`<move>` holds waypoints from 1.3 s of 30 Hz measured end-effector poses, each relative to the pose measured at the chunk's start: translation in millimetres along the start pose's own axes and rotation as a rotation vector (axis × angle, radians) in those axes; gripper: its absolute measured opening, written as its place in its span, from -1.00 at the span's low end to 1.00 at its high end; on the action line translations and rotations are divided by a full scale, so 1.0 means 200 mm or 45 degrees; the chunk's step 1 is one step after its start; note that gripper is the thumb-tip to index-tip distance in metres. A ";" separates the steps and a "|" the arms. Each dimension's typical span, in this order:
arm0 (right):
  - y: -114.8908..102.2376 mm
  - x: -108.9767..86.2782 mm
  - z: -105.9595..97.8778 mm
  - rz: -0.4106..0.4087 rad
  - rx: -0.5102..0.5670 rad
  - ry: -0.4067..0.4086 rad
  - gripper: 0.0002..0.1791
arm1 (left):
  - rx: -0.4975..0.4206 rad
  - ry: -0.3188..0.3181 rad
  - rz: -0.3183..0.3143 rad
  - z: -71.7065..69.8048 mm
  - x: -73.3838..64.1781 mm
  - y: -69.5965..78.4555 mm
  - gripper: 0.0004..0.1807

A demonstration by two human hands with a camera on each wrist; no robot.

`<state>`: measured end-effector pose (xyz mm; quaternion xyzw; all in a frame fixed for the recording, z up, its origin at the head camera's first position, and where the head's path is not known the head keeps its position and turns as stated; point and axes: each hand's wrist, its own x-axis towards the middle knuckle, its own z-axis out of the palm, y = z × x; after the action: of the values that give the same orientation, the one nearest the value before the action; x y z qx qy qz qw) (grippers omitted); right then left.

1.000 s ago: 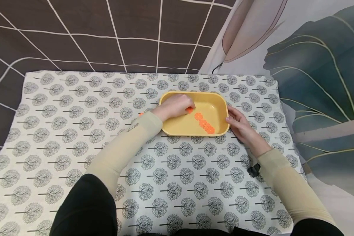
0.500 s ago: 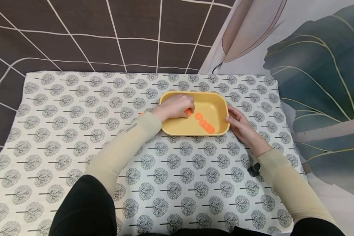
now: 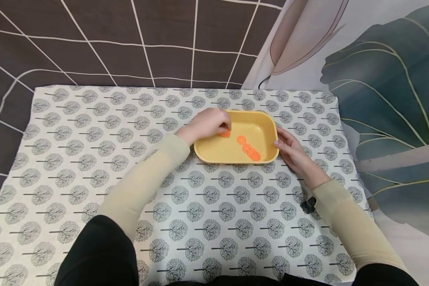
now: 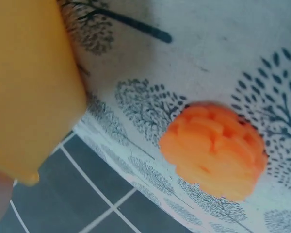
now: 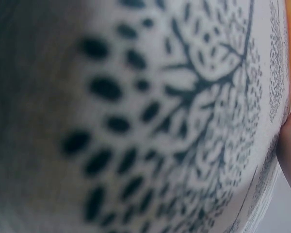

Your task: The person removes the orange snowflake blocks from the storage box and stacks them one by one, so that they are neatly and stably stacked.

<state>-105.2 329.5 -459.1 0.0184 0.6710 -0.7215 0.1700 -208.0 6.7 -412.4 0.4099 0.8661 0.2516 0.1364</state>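
My left hand (image 3: 209,122) reaches over the left end of a yellow rectangular tub (image 3: 219,155) and pinches an orange carrot slice (image 3: 225,134) above its floor. A short slanting row of scalloped carrot slices (image 3: 250,151) lies in the tub, partly overlapping, with one slice (image 3: 241,140) at its upper end. My right hand (image 3: 294,154) holds the tub's right end, thumb at the rim and fingers along the outside. In the left wrist view, more carrot slices (image 4: 213,153) sit in a small pile on the cloth outside the tub; my left forearm hides them in the head view.
A white cloth with grey tree prints (image 3: 214,222) covers the table. Behind its far edge hangs a dark sheet with white grid lines (image 3: 164,55). A pale patterned curtain (image 3: 379,99) hangs at the right.
My left hand has drawn slightly left and up, with the carrot slice still between its fingers. The right hand, the tub and the slices lying in it hold their places.
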 end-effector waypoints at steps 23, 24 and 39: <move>0.00 0.01 -0.01 0.010 -0.014 -0.011 -0.27 | -0.714 0.279 -0.423 -0.20 -0.30 -0.14 -0.84; 0.00 0.01 -0.01 0.008 -0.013 -0.011 -0.27 | -0.735 0.283 -0.445 -0.21 -0.32 -0.15 -0.84; 0.00 0.00 -0.01 -0.013 -0.023 -0.029 -0.29 | -0.702 0.320 -0.700 -0.25 -0.59 -0.22 -0.80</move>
<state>-105.5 330.8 -459.4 0.0053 0.6755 -0.7165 0.1741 -184.2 -125.1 -390.5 0.0771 0.8533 0.4767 0.1965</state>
